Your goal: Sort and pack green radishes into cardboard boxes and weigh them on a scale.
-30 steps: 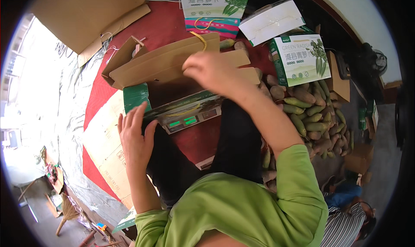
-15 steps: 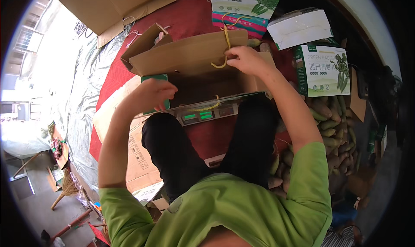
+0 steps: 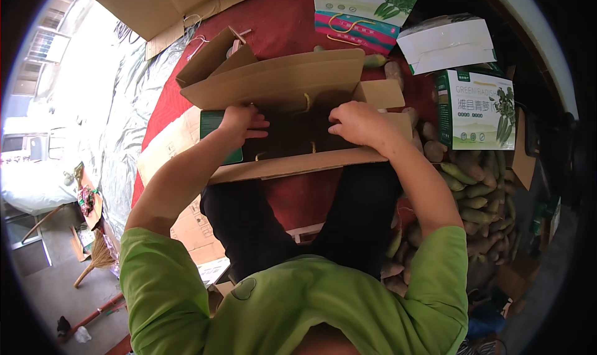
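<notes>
An open brown cardboard box (image 3: 280, 75) lies in front of me, above my knees, its flaps raised and its inside showing. My left hand (image 3: 244, 125) reaches over its left end, fingers apart and holding nothing that I can see. Beside that hand is a green panel (image 3: 211, 122) at the left end of the box. My right hand (image 3: 359, 125) is over the right part of the box, fingers bent, thumb apart from them. Between the hands, a short yellow cord (image 3: 307, 102) hangs on the far inner wall. Two yellow cord ends (image 3: 313, 147) show near the front wall.
A pile of green radishes (image 3: 476, 193) lies to the right. Printed white-and-green boxes (image 3: 479, 112) stand at the right and back, with a white box (image 3: 448, 44) between them. A large cardboard box (image 3: 155, 7) is at the far left. A straw broom (image 3: 99, 258) lies lower left.
My right hand has let go of the yellow cord, now mostly drawn out of sight, and has moved down and right. My left hand has moved inward. The front flap has tipped toward me.
</notes>
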Demonstrator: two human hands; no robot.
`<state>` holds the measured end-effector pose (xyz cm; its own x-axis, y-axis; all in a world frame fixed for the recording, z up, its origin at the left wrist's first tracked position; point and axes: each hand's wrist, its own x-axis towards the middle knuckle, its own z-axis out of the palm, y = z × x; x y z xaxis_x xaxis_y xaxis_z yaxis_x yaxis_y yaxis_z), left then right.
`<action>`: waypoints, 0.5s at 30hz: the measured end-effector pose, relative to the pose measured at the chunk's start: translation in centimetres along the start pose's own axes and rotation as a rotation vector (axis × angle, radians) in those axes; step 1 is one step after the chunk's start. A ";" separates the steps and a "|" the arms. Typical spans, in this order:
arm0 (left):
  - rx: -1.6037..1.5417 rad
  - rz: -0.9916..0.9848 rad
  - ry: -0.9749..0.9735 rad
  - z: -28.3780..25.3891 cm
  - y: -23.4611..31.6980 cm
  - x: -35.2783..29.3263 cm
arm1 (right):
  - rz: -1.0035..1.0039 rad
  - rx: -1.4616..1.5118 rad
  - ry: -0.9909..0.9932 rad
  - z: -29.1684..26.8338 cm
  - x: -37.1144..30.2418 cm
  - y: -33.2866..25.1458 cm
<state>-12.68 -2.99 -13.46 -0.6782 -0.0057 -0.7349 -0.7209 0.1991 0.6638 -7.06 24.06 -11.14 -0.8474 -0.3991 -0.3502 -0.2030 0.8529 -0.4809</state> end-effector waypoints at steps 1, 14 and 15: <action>-0.057 0.026 0.040 0.1 -0.1 0.2 | -0.003 0.006 -0.001 0.3 -0.2 -0.1; -0.231 0.124 0.153 1.3 -0.1 1.9 | -0.010 0.117 -0.035 1.3 -0.9 -0.2; -0.217 0.091 0.130 1.0 -0.1 2.0 | 0.001 0.129 -0.032 1.2 -0.8 -0.2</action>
<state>-13.79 -2.04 -15.13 -0.7442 -0.1257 -0.6560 -0.6603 -0.0098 0.7509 -5.74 23.83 -11.76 -0.8312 -0.4105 -0.3751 -0.1354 0.8036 -0.5795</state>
